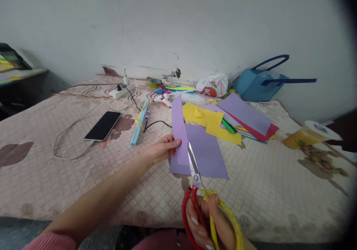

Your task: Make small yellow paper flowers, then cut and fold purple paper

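Between the thumb and fingers of my left hand is a long strip of purple paper, held upright above the table. My right hand grips a pair of scissors with one red and one yellow handle, my fingers through the loops. Their blades point up and away from me, the tips beside the right edge of the strip. Behind the strip and blades, a larger purple sheet lies flat on the table.
Yellow paper, a green cutter and purple and red sheets lie right. A folded blue paper strip, a charging phone and a power strip are left. A blue bag and yellow container stand right.
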`<state>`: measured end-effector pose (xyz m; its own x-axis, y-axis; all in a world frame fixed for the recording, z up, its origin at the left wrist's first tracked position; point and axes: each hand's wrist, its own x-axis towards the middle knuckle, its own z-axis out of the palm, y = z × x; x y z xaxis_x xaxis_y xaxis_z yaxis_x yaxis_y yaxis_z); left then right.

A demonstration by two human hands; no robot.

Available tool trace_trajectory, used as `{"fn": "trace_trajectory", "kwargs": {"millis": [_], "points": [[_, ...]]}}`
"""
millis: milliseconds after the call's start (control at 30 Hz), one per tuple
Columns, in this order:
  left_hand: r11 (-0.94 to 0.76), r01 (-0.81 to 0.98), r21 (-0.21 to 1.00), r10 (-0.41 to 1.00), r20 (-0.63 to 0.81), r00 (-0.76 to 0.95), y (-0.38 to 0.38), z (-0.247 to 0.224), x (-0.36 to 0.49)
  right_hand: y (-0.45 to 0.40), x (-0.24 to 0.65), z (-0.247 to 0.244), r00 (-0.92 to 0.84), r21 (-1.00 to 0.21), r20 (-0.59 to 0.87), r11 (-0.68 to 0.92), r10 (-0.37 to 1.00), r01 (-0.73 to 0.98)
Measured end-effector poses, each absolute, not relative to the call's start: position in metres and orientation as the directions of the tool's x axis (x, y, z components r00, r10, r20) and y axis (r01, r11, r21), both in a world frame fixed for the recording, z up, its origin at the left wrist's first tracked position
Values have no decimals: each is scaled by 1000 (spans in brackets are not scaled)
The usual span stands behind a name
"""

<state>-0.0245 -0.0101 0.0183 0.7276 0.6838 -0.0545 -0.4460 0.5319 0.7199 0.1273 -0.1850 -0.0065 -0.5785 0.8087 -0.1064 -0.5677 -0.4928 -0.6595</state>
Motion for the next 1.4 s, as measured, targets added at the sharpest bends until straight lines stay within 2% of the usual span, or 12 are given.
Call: {"fn": "trace_trajectory", "kwargs": {"millis": [400, 533, 867, 1133, 1400], "points": [[554, -456, 697, 677, -59, 733, -8, 11, -22, -185, 129, -15, -602, -658, -80, -495, 795, -567], [556, -436, 708, 668, -67, 742, -11, 11, -22, -186, 125, -6, -525, -677, -137, -467, 840, -569], [560, -438, 703, 662, -62, 747, -14, 14, -21, -184, 128, -10, -576, -662, -71, -470, 814, -583], [559, -436, 705, 654, -52, 755, -14, 13, -21, -186, 126, -7, -541, -652, -105, -469, 834, -596], [568, -419, 708, 639, -59, 767, -15, 12, -20, -183, 126, -2, -565, -635, -72, -475, 822, -609]]}}
